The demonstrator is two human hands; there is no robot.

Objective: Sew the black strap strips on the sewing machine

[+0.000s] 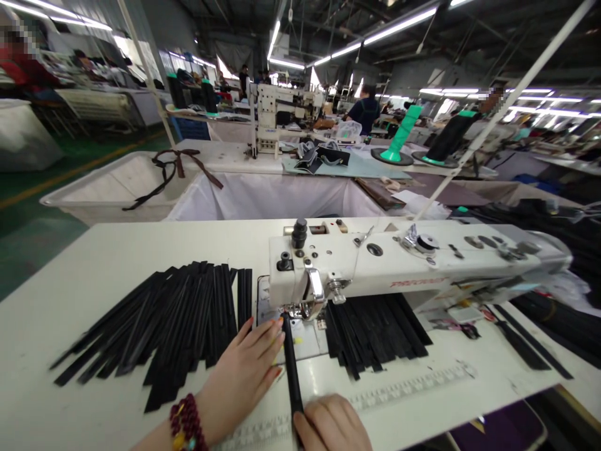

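A narrow black fabric strip (292,360) runs from under the presser foot (297,311) of a white sewing machine (357,260) toward me. My left hand (246,373) lies stretched out left of the strip, its fingertips at the strip's edge close to the foot. Near the table's front, my right hand (333,425) pinches the strip's near end between thumb and finger; its other fingers are curled. Left of the machine is a fanned pile of black strips (188,319). A second pile of black strips (375,332) lies under the machine arm.
A printed ruler scale (413,382) crosses the white table (136,250). Small scissors (462,327) lie by the machine's base. Behind the table are a white cloth-lined bin (277,194), another sewing machine (270,119) and thread cones (404,134). A slanted pole (507,103) rises at right.
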